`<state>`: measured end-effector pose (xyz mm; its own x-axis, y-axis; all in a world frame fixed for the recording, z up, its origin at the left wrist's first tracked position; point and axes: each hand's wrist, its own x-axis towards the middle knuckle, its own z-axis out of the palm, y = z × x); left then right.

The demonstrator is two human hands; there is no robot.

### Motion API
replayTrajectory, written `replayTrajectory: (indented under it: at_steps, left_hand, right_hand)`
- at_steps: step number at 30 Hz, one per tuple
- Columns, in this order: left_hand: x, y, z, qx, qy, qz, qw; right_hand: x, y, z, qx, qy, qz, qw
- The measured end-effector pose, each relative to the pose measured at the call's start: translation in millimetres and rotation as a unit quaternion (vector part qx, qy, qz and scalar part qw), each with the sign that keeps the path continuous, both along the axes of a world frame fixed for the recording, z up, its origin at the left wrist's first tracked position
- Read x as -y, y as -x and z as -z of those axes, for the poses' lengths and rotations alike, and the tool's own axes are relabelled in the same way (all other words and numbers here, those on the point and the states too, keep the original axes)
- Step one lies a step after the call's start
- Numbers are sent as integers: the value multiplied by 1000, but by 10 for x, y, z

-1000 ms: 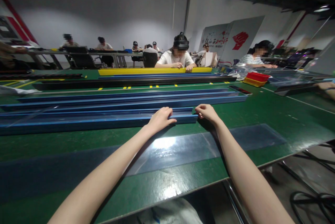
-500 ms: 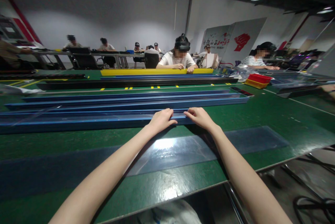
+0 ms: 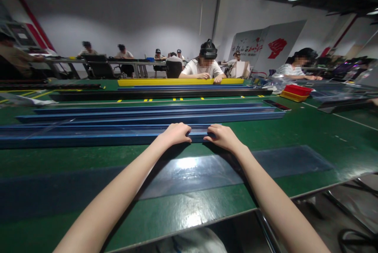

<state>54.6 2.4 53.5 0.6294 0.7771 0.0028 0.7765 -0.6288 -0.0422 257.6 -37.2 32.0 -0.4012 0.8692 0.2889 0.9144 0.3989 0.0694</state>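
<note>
Right, I have both hands on the near blue rail. My left hand curls its fingers over the top edge, and my right hand grips the same edge at the rail's right end. The rail is long, narrow and glossy blue, lying flat on the green table and running off leftward. More blue rails lie parallel just behind it, and a clear sheet lies beneath my wrists.
</note>
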Motion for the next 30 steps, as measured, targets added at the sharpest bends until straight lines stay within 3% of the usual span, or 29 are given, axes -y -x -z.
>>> replayTrajectory:
  at_steps: [9, 22, 30]
  left_hand:
    - [42, 135, -176, -40, 40, -25, 998]
    - [35, 135, -113, -51, 18, -29, 998]
    - [-4, 137, -57, -29, 3, -2, 1000]
  right_hand:
    - [-8, 176, 67, 13, -41, -29, 999]
    - [-72, 128, 46, 4, -34, -27, 999]
    - [-38, -106, 9, -19, -19, 14, 1000]
